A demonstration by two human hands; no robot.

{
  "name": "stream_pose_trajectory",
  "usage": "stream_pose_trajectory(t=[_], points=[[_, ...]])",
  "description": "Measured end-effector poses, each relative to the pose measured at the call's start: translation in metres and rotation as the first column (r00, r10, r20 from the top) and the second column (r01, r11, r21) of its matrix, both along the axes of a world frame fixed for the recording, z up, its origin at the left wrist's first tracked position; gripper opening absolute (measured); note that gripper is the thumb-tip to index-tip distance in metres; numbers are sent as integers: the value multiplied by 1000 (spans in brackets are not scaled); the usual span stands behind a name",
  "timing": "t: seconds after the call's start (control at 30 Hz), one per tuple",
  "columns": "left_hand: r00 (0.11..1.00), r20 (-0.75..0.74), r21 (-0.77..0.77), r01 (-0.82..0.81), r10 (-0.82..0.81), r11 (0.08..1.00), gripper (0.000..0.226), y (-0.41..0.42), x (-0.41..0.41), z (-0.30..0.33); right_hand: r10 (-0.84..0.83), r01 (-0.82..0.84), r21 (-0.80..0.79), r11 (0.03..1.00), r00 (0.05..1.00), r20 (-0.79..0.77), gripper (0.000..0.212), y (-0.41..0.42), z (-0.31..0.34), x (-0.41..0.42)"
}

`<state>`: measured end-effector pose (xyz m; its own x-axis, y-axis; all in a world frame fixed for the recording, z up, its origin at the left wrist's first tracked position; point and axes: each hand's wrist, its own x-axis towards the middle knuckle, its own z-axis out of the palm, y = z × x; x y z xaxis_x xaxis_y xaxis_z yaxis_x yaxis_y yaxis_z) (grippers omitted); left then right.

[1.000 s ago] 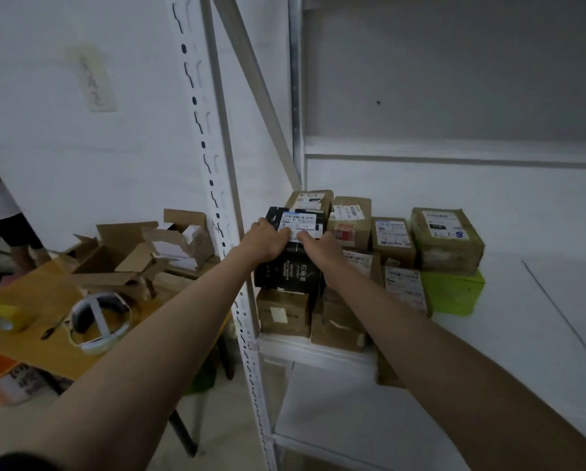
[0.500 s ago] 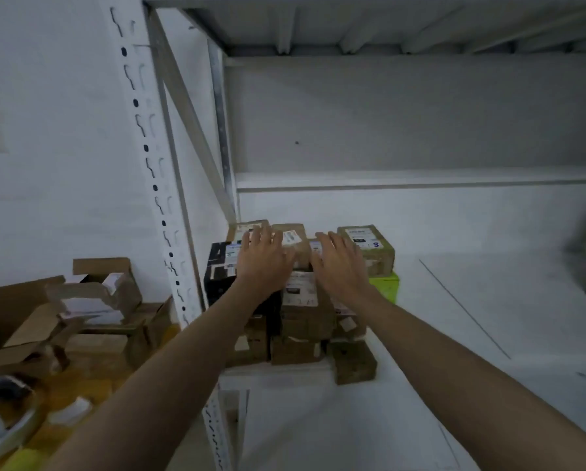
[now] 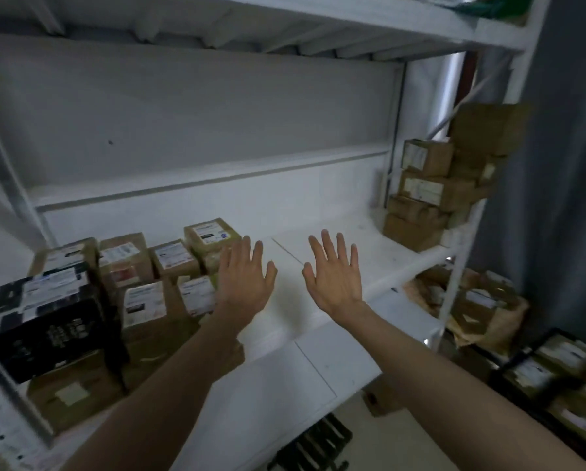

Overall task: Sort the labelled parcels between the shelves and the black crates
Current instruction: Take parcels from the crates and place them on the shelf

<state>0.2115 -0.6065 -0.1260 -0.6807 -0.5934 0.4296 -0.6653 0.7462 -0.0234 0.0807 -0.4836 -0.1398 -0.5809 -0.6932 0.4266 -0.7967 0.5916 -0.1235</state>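
Both my hands hover over the white shelf (image 3: 369, 263) with fingers spread and nothing in them. My left hand (image 3: 247, 280) is just right of a cluster of labelled parcels at the shelf's left end. That cluster holds a black box (image 3: 47, 321) with a white label on top of a brown carton, and several brown cartons (image 3: 132, 263) behind it. My right hand (image 3: 335, 277) is above bare shelf. A second stack of brown parcels (image 3: 431, 195) stands at the shelf's right end. A black crate (image 3: 556, 375) with labelled parcels sits on the floor at lower right.
An upper shelf (image 3: 285, 25) hangs overhead. The right upright post (image 3: 454, 283) borders the shelf. Crumpled brown packaging (image 3: 482, 307) lies on the lower level behind it. Another black crate (image 3: 315, 443) shows on the floor below the shelf edge. A grey curtain (image 3: 563, 164) hangs at right.
My hands have let go of the black box, which now rests on the left stack. Both hands have moved right, away from the parcels, and the view has swung right.
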Motion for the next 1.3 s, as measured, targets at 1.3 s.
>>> stream_pose_trajectory(t=[1.3], points=[[943, -115, 6, 315, -312, 949, 64, 80, -569, 52, -218, 208, -104, 973, 971, -97, 56, 128, 81, -517]])
